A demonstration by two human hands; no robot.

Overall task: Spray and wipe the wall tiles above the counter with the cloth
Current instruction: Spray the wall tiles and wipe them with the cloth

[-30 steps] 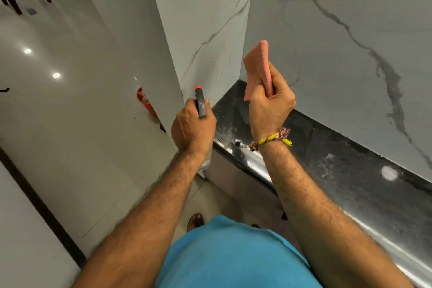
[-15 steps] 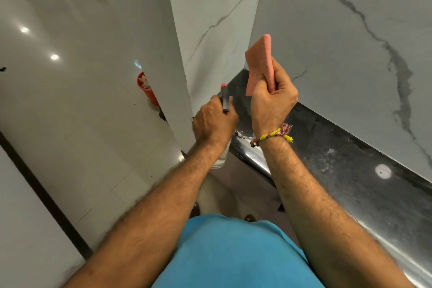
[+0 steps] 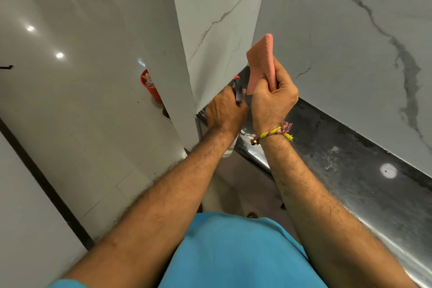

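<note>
My right grip [image 3: 272,103] is curled tight around the lower end of the folded pink cloth [image 3: 260,61], whose free end stands up above my fist, close to the marble wall tiles [image 3: 339,54] but not yet against them. My left grip [image 3: 225,112] is wrapped around the spray bottle [image 3: 238,91], down low by the corner where the pillar meets the counter [image 3: 339,159]; only the dark head with its red tip and a bit of clear body below my wrist show, so I cannot tell whether a finger sits on the trigger.

What worries me first is the nozzle: it seems to point at the narrow side face of the corner rather than the broad tiles, and my cloth hand is just beside it. A squeeze now could wet my knuckles or the cloth instead of the wall. The cloth is held as a narrow fold, so I judge a wipe would cover only a thin strip unless I flatten it. Any runoff would land on the dark counter, already smeared, and the bottle hangs near its front edge, where a careless swing could knock it.
</note>
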